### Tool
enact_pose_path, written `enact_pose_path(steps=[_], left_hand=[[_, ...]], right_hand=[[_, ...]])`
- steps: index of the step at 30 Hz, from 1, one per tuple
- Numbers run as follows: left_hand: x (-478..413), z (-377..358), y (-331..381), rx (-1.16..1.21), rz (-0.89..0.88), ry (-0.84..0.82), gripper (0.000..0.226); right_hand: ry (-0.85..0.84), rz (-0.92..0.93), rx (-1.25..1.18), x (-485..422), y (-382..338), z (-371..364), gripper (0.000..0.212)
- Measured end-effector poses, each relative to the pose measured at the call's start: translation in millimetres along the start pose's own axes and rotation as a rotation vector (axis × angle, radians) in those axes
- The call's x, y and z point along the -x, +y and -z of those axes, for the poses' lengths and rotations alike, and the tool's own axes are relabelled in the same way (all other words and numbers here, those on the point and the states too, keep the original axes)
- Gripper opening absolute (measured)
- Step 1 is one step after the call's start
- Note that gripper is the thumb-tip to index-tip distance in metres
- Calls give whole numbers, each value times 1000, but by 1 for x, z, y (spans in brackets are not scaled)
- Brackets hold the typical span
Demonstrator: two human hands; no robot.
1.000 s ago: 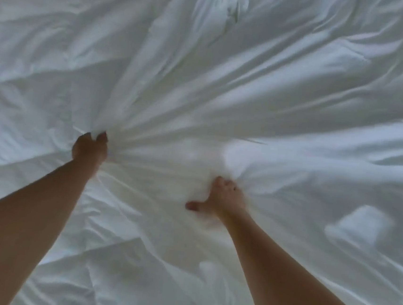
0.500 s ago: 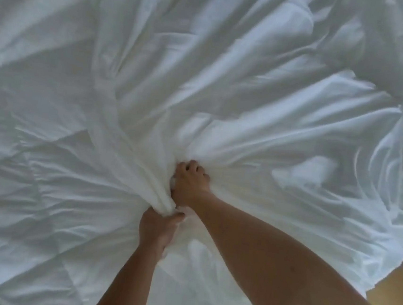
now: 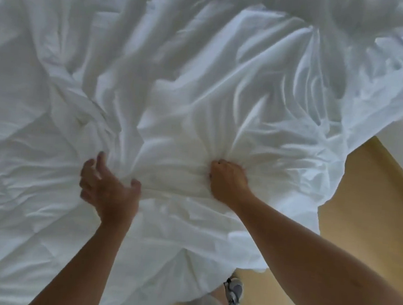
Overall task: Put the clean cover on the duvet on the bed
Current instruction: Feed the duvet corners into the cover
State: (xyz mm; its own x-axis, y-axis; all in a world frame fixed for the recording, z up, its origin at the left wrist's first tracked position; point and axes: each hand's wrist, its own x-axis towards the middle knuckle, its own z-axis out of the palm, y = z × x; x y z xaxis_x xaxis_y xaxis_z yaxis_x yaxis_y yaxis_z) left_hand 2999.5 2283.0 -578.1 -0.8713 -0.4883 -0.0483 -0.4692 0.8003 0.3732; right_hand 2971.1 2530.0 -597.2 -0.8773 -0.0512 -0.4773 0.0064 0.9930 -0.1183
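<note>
— Step?
— Pulling-on stage, I reckon. My right hand [image 3: 228, 179] fists a bunch of the crumpled white fabric duvet cover [image 3: 201, 91]; left hand [image 3: 109, 187] spread, empty, cloth just ahead of its fingers [image 3: 100, 158].
— Next?
— Likely left regrips, then pull.

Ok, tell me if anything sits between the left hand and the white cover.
Nothing visible does. The left hand, open with fingers spread, is right at the bunched white cover, with no other thing between them; blur hides whether it touches. The right hand grips a gathered fold of it.
</note>
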Motion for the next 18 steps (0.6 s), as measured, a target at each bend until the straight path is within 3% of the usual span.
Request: enact_pose_path(steps=[2, 4, 6, 7, 9, 10, 12, 14, 16, 18], left_hand=[[24, -5, 31, -24, -479, -194, 86], [40, -12, 55, -187, -712, -517, 88], [50, -11, 62, -263, -765, -809, 78], [56, -6, 60, -203, -751, -877, 62], [65, 8, 49, -145, -751, -800, 25], [68, 12, 42, -196, -793, -734, 20], [67, 23, 30, -290, -844, -688, 13], [57, 34, 15, -390, -824, -772, 2], [43, 49, -4, -619, -788, -917, 8], [32, 60, -15, -823, -802, -1018, 15]], right_hand=[[-91, -7, -306, 16, -13, 4, 1], [-200, 78, -559, 45, -30, 5, 15], [-292, 98, -733, 84, -37, 1, 13], [-333, 85, -780, 102, -35, 1, 15], [-282, 66, -791, 132, -26, -3, 15], [-153, 41, -741, 144, -20, -6, 16], [274, -30, -490, 159, -4, -9, 39], [476, -228, -302, 162, 24, -8, 72], [385, -482, -348, 156, 59, -9, 85], [263, -564, -574, 148, 84, -23, 64]])
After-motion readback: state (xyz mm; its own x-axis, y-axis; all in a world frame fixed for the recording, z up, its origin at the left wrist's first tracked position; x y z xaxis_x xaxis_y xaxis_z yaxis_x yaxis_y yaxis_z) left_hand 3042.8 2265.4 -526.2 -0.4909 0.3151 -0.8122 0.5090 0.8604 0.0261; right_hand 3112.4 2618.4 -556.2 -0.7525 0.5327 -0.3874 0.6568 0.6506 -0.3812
